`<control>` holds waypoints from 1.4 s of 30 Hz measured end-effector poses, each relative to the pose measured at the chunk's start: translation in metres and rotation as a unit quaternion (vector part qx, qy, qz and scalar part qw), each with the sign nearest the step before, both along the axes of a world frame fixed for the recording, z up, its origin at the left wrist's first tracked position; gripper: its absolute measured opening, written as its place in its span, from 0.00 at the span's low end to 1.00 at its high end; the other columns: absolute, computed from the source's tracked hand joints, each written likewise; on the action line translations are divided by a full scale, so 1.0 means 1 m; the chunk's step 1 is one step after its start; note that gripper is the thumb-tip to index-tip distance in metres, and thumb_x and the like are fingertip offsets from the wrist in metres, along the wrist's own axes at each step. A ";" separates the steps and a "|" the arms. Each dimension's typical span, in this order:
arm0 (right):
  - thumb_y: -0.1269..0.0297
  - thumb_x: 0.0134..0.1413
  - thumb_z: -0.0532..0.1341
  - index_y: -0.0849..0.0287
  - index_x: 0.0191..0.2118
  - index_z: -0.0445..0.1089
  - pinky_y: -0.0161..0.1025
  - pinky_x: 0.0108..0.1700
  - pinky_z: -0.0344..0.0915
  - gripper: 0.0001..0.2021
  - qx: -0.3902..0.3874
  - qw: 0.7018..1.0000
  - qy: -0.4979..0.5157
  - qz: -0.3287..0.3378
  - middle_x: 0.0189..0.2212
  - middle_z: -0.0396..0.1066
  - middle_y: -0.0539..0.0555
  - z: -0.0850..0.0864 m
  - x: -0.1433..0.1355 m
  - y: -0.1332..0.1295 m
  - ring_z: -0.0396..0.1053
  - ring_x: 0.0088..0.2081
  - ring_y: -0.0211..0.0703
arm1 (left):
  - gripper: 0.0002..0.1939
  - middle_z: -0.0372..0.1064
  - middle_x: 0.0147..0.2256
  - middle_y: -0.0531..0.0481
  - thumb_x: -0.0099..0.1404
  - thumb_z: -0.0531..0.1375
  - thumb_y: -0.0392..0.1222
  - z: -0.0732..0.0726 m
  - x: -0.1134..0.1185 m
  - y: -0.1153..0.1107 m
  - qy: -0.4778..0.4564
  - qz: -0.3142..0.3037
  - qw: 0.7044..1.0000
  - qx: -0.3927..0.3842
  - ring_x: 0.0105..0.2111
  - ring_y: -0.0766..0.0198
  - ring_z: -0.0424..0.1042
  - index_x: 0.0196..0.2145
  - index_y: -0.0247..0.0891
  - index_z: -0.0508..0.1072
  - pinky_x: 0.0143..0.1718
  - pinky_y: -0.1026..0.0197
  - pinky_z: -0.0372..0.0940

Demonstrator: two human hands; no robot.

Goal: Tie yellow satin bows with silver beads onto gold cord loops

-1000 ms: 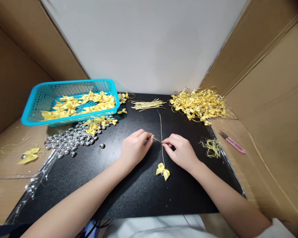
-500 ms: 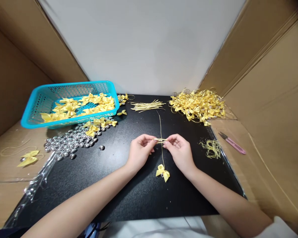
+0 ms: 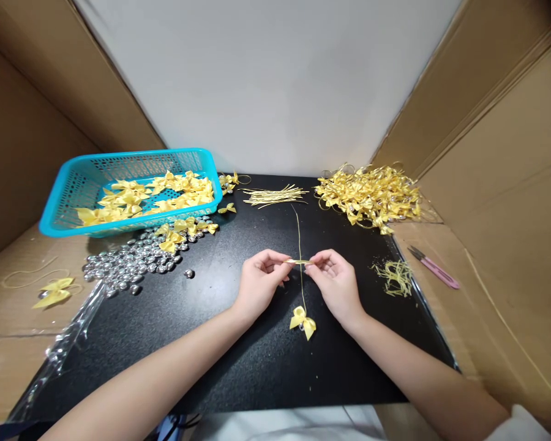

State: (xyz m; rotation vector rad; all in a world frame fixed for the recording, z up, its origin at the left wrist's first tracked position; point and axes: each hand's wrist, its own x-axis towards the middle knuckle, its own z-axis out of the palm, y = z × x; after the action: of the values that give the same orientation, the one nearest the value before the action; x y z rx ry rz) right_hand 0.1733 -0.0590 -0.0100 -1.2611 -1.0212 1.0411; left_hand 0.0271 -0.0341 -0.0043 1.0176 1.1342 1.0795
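Observation:
My left hand (image 3: 262,278) and my right hand (image 3: 336,282) face each other over the middle of a black tabletop (image 3: 239,373). Each pinches one end of a short piece of yellow cord (image 3: 300,262) stretched level between the fingertips. Below the hands lies a yellow ribbon bow (image 3: 303,323) with a small silver bell at its centre. A thin gold string (image 3: 298,236) runs from the bow up under the held cord to a point beyond the hands. Whether the cord touches that string I cannot tell.
At left stand a blue basket (image 3: 55,211) of yellow bows and a spread of silver bells (image 3: 133,260). Cut cords (image 3: 275,195) lie at the back. A heap of finished-looking bows (image 3: 370,193), yellow scraps (image 3: 396,277) and pink thread snips (image 3: 435,269) lie right. Cardboard walls flank the table.
The yellow cord strands between my fingertips have drawn closer together into a tighter line. Both hands keep their pinch in nearly the same place; the whole view has shifted slightly.

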 end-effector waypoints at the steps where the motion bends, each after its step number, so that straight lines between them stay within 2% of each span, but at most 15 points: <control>1: 0.61 0.43 0.69 0.57 0.30 0.68 0.37 0.35 0.71 0.11 0.001 1.000 -0.003 0.005 0.27 0.70 0.50 0.000 0.000 -0.001 0.71 0.31 0.39 | 0.11 0.70 0.20 0.54 0.50 0.69 0.43 0.000 0.000 0.000 0.003 0.002 1.000 0.007 0.19 0.72 0.66 0.27 0.34 0.74 0.22 0.70 0.62; 5: 0.61 0.42 0.70 0.59 0.35 0.72 0.38 0.35 0.71 0.13 0.006 0.999 -0.035 0.029 0.28 0.74 0.52 0.001 -0.002 -0.003 0.73 0.31 0.41 | 0.09 0.71 0.22 0.53 0.52 0.68 0.42 -0.001 -0.001 -0.002 0.024 0.000 0.999 0.047 0.20 0.70 0.67 0.27 0.34 0.74 0.23 0.68 0.62; 9: 0.61 0.48 0.67 0.60 0.34 0.76 0.39 0.35 0.73 0.08 0.020 0.997 -0.068 0.016 0.28 0.77 0.54 0.001 -0.002 -0.005 0.75 0.31 0.42 | 0.08 0.73 0.24 0.52 0.55 0.67 0.41 -0.003 0.000 -0.005 0.051 0.006 0.992 0.114 0.22 0.70 0.69 0.28 0.35 0.73 0.25 0.68 0.63; 14: 0.62 0.49 0.67 0.60 0.32 0.79 0.38 0.33 0.75 0.08 0.010 1.000 -0.017 -0.007 0.30 0.79 0.55 0.000 -0.004 -0.006 0.76 0.28 0.42 | 0.07 0.74 0.25 0.52 0.57 0.66 0.41 -0.005 -0.001 -0.006 0.067 0.012 0.985 0.160 0.23 0.70 0.69 0.29 0.35 0.73 0.26 0.69 0.64; 22: 0.59 0.44 0.70 0.60 0.32 0.81 0.40 0.32 0.78 0.11 -0.022 0.999 0.036 -0.018 0.30 0.80 0.55 0.001 -0.004 -0.003 0.77 0.28 0.43 | 0.07 0.76 0.27 0.50 0.58 0.66 0.41 -0.006 -0.002 -0.006 0.072 0.010 0.983 0.169 0.27 0.67 0.74 0.29 0.36 0.72 0.29 0.67 0.66; 30: 0.58 0.42 0.71 0.61 0.32 0.80 0.40 0.32 0.77 0.12 -0.043 0.998 0.049 -0.011 0.30 0.80 0.56 -0.001 -0.003 -0.002 0.77 0.27 0.43 | 0.07 0.74 0.26 0.51 0.59 0.65 0.41 -0.005 -0.002 -0.008 0.091 -0.002 0.981 0.174 0.25 0.67 0.72 0.29 0.35 0.72 0.27 0.67 0.64; 42: 0.59 0.39 0.71 0.60 0.28 0.79 0.38 0.31 0.76 0.10 -0.057 0.994 0.093 -0.005 0.26 0.78 0.54 -0.004 -0.005 -0.002 0.75 0.26 0.40 | 0.07 0.72 0.25 0.52 0.59 0.65 0.40 -0.006 0.000 -0.005 0.064 -0.009 0.987 0.148 0.24 0.70 0.69 0.30 0.36 0.71 0.26 0.68 0.61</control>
State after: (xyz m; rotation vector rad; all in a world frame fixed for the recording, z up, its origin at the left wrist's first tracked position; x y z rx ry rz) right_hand 0.1687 -0.0608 -0.0137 -1.2337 -0.8226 1.1989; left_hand 0.0266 -0.0392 -0.0106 1.3450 1.0833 1.2052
